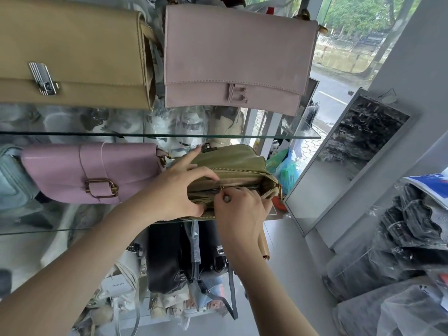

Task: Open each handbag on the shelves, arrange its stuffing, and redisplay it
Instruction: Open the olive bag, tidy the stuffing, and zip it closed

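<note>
I locate the olive handbag (232,158) on the middle glass shelf (48,231), just beside the pink buckled bag (92,170). The left hand (179,190) grips its left end, fingers spread over the top and thumb below. I judge this braces the soft body against the zip's drag. The right hand (240,214) pinches the zip pull (222,188), its other fingers curled. The zip gapes right of the pull. I cannot tell whether it is being opened or shut.

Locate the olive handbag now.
Head view, right of centre: the olive handbag sits on the lower glass shelf beside the lilac buckle bag, held by the left hand, right hand pinching its zipper pull.
</note>
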